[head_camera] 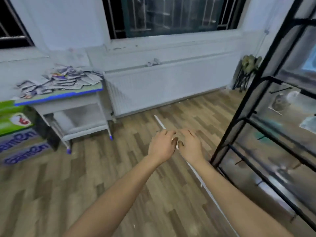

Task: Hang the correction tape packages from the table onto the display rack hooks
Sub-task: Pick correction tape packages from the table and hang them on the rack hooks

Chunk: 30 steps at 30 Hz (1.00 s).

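A heap of correction tape packages (65,79), white with purple print, lies on the small grey table (59,98) at the left. The black display rack (239,117) stands at the right, with hooks (280,89) and a few blurred packages (280,103) hanging on it. My left hand (161,146) and my right hand (191,146) reach out side by side over the wooden floor, between table and rack, fingers curled downward and thumbs nearly touching. A small whitish bit shows between the thumbs. Whether it is something held or the floor strip behind, I cannot tell.
A thin white strip (159,122) runs diagonally across the floor under my hands. A white radiator (162,88) lines the far wall below the window. Green and purple boxes (12,117) sit left of the table. A dark stand (242,79) occupies the far right corner.
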Available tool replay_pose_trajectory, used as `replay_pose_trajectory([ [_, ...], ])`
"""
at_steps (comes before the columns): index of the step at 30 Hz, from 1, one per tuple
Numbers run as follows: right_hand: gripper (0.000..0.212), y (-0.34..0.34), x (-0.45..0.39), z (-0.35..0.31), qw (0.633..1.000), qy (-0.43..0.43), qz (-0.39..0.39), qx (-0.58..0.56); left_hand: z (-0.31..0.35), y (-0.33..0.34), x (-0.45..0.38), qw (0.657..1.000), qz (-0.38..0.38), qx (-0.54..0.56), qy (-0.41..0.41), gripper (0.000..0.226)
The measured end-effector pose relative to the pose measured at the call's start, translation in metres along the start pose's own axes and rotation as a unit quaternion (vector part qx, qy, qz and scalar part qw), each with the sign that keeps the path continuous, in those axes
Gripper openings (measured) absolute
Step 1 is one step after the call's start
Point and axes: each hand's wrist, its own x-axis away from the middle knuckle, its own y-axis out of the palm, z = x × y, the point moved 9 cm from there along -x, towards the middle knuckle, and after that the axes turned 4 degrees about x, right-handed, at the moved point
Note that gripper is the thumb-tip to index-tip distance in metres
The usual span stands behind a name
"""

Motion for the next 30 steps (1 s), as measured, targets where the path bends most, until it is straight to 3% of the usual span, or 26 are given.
replay_pose_trajectory([
  [10,0.042,0.171,-0.110,-0.145,0.986,-0.101,-0.120,-0.049,-0.210,-0.085,-0.027,0.983,0.047,-0.025,-0.174,0.045],
  [21,0.050,0.309,-0.291,-0.272,0.964,-0.198,-0.177,-0.021,-0.386,-0.173,-0.147,0.965,0.070,-0.049,-0.248,0.053],
  [30,0.048,0.429,-0.414,-0.344,0.963,-0.182,-0.198,-0.018,-0.548,-0.228,-0.237,0.954,0.078,-0.058,-0.283,0.051],
])
